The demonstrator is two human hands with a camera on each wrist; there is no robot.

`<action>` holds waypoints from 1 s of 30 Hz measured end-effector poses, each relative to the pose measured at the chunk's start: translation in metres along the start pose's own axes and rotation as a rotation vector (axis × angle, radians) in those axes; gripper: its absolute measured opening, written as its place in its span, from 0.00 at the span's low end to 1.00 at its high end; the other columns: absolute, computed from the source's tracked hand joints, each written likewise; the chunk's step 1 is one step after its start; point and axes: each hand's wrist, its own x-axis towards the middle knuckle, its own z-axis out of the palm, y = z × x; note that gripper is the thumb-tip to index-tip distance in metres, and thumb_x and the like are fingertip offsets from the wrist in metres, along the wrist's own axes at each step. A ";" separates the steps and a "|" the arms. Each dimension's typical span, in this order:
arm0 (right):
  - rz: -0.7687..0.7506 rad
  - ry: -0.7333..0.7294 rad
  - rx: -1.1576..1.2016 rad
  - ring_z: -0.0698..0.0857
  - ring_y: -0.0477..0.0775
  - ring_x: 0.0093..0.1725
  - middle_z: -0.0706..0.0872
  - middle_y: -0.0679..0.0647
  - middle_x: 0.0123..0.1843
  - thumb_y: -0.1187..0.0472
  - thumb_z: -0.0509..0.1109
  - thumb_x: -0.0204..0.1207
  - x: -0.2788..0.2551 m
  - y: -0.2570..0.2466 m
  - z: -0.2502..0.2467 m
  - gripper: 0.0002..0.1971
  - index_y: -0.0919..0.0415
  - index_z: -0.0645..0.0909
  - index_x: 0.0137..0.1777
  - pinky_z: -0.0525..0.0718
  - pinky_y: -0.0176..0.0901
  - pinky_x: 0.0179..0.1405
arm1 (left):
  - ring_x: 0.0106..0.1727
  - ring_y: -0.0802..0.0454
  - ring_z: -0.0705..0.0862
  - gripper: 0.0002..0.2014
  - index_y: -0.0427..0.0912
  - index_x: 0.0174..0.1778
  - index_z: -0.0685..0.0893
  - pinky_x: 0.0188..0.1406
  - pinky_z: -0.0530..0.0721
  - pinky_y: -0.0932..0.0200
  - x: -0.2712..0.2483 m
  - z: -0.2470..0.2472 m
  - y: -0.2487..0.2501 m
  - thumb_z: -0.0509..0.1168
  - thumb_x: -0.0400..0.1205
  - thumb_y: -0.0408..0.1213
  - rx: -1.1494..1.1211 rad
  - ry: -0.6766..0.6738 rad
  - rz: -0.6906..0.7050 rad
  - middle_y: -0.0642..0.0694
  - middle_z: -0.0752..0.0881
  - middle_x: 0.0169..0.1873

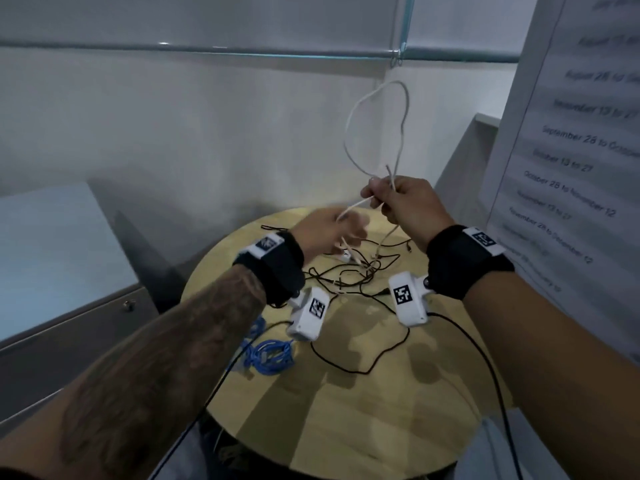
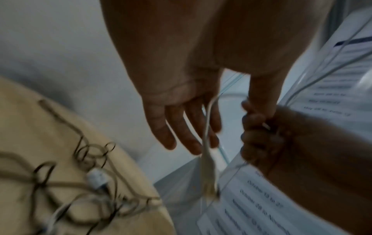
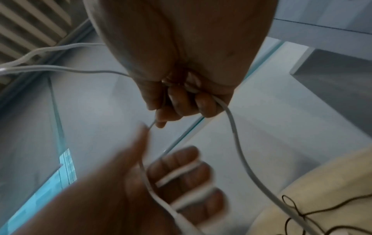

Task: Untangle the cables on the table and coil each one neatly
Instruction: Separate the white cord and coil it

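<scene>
My right hand [image 1: 388, 199] is raised over the far side of the round wooden table [image 1: 363, 393] and grips a white cable [image 1: 349, 123], whose loop stands up above the fist. In the right wrist view its fingers [image 3: 205, 105] curl round that cable [image 3: 239, 147]. My left hand [image 1: 343, 233] is just below and to the left, blurred. In the left wrist view its fingers [image 2: 173, 127] are straight, and the white cable [image 2: 207, 143] slides along them to a hanging plug. A tangle of thin black cables [image 1: 349, 275] lies on the table under both hands.
A coiled blue cable [image 1: 270, 355] lies at the table's left edge. A poster with printed dates [image 1: 571, 161] stands close on the right. A grey cabinet [image 1: 52, 271] is to the left, a white wall behind. Black leads from the wrist cameras trail over the near tabletop.
</scene>
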 end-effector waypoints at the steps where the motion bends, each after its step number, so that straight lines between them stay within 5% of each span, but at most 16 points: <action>1: -0.002 0.003 0.021 0.75 0.38 0.26 0.85 0.48 0.34 0.54 0.68 0.87 -0.001 0.002 -0.001 0.13 0.58 0.90 0.46 0.73 0.28 0.28 | 0.40 0.51 0.87 0.11 0.38 0.50 0.85 0.50 0.84 0.47 -0.006 0.005 -0.011 0.65 0.86 0.44 -0.061 -0.043 -0.012 0.44 0.88 0.39; 3: -0.024 0.051 -0.061 0.75 0.44 0.29 0.87 0.52 0.35 0.53 0.69 0.86 -0.006 0.009 -0.010 0.13 0.58 0.91 0.47 0.74 0.32 0.32 | 0.28 0.53 0.80 0.11 0.37 0.45 0.83 0.48 0.84 0.47 -0.018 0.007 -0.023 0.61 0.88 0.39 -0.299 -0.042 -0.050 0.49 0.78 0.24; 5: -0.026 0.048 -0.256 0.80 0.48 0.36 0.91 0.60 0.40 0.52 0.72 0.84 -0.012 0.024 -0.025 0.12 0.58 0.92 0.48 0.78 0.40 0.41 | 0.22 0.56 0.67 0.12 0.39 0.44 0.81 0.41 0.84 0.51 -0.026 -0.003 -0.027 0.59 0.88 0.42 -0.499 -0.039 -0.113 0.53 0.65 0.21; 7: 0.012 -0.153 -0.484 0.85 0.43 0.41 0.93 0.59 0.49 0.55 0.78 0.79 -0.027 0.037 -0.039 0.10 0.60 0.91 0.54 0.79 0.32 0.45 | 0.23 0.56 0.62 0.13 0.42 0.43 0.81 0.35 0.82 0.55 -0.034 -0.016 -0.025 0.58 0.88 0.44 -0.542 -0.041 -0.175 0.53 0.62 0.22; 10: 0.177 -0.467 -0.783 0.83 0.46 0.60 0.83 0.56 0.71 0.64 0.79 0.76 -0.052 0.059 -0.051 0.31 0.57 0.76 0.79 0.74 0.22 0.49 | 0.25 0.55 0.68 0.12 0.39 0.47 0.81 0.33 0.80 0.58 -0.041 -0.030 -0.022 0.56 0.89 0.38 -0.324 -0.056 -0.148 0.50 0.71 0.25; 13: 0.193 -0.282 -0.826 0.73 0.56 0.79 0.73 0.55 0.82 0.75 0.66 0.78 -0.062 0.069 -0.056 0.37 0.50 0.67 0.85 0.68 0.35 0.67 | 0.31 0.52 0.83 0.10 0.32 0.51 0.82 0.35 0.82 0.63 -0.047 -0.029 -0.017 0.55 0.89 0.31 -0.114 -0.149 -0.100 0.43 0.86 0.33; 16: 0.102 -0.088 -0.395 0.77 0.49 0.74 0.79 0.48 0.76 0.77 0.61 0.78 -0.065 0.056 -0.037 0.30 0.49 0.78 0.75 0.71 0.39 0.72 | 0.33 0.51 0.85 0.09 0.29 0.52 0.81 0.41 0.83 0.56 -0.049 -0.021 -0.016 0.56 0.89 0.28 -0.119 -0.163 -0.106 0.39 0.88 0.37; 18: 0.140 -0.125 -0.136 0.82 0.46 0.70 0.87 0.43 0.68 0.61 0.65 0.82 -0.070 0.042 -0.015 0.17 0.45 0.85 0.66 0.75 0.46 0.74 | 0.29 0.54 0.81 0.08 0.30 0.52 0.80 0.29 0.82 0.62 -0.052 -0.013 -0.013 0.56 0.88 0.28 -0.155 -0.140 -0.117 0.40 0.85 0.36; 20: 0.136 -0.303 -0.200 0.87 0.47 0.62 0.92 0.44 0.57 0.41 0.66 0.80 -0.075 0.037 0.002 0.15 0.46 0.88 0.56 0.80 0.53 0.69 | 0.24 0.56 0.73 0.08 0.32 0.52 0.81 0.24 0.75 0.64 -0.054 -0.008 -0.011 0.56 0.88 0.28 -0.198 -0.106 -0.115 0.44 0.81 0.32; 22: 0.126 -0.356 -0.209 0.91 0.53 0.48 0.93 0.49 0.43 0.45 0.64 0.85 -0.074 0.041 0.010 0.14 0.51 0.86 0.47 0.82 0.59 0.57 | 0.23 0.55 0.67 0.09 0.33 0.53 0.82 0.25 0.69 0.61 -0.054 -0.009 -0.012 0.56 0.86 0.29 -0.207 -0.061 -0.141 0.47 0.76 0.28; 25: 0.112 -0.170 -0.021 0.79 0.48 0.27 0.80 0.45 0.27 0.55 0.63 0.89 -0.070 0.040 0.012 0.12 0.53 0.83 0.44 0.79 0.47 0.36 | 0.25 0.53 0.60 0.13 0.35 0.47 0.83 0.27 0.63 0.57 -0.062 -0.010 -0.019 0.54 0.85 0.33 -0.142 -0.181 -0.253 0.50 0.69 0.23; 28: -0.010 -0.020 -0.100 0.78 0.36 0.27 0.82 0.35 0.27 0.59 0.65 0.88 -0.070 0.045 0.021 0.11 0.58 0.85 0.46 0.74 0.27 0.31 | 0.28 0.52 0.58 0.13 0.39 0.43 0.79 0.31 0.68 0.57 -0.073 -0.007 -0.018 0.50 0.85 0.34 -0.346 -0.406 -0.315 0.49 0.65 0.26; 30: -0.015 -0.001 -0.129 0.78 0.35 0.31 0.83 0.37 0.31 0.57 0.65 0.88 -0.078 0.057 0.034 0.12 0.54 0.84 0.42 0.76 0.34 0.36 | 0.28 0.54 0.66 0.11 0.39 0.45 0.78 0.38 0.80 0.58 -0.073 -0.004 -0.015 0.50 0.87 0.32 -0.565 -0.398 -0.245 0.49 0.70 0.29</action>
